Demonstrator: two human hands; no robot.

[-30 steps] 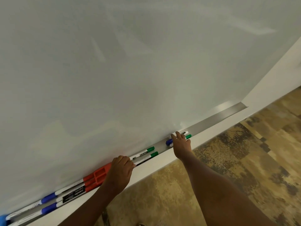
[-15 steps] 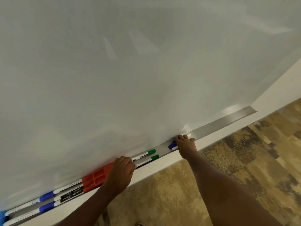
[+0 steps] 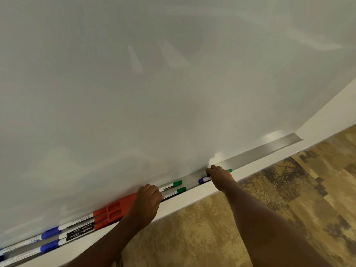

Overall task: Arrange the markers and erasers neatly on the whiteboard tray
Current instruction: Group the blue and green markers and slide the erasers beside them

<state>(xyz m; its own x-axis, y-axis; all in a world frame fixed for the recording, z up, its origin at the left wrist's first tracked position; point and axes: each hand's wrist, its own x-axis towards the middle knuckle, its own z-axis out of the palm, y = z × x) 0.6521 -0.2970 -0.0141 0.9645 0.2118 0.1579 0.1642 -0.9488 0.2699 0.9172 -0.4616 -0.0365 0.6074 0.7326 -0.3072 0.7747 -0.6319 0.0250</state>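
We see a whiteboard (image 3: 173,83) with a smooth, glossy face that carries pale smears and soft reflections. Under it the tray (image 3: 269,151) looks like brushed metal, satin grey, with a bright glare just beyond the right hand's fingers (image 3: 212,168). The green-capped markers (image 3: 171,187) just past the left hand's fingers (image 3: 152,191) have smooth, shiny plastic barrels with printed labels. The orange eraser (image 3: 115,208) under those fingers is moulded plastic, ribbed and fairly matt. The floor (image 3: 289,199) looks mottled and dull.

One head-worn view — looking steeply down (wide-angle) along the whiteboard tray (image 3: 269,151), close in.
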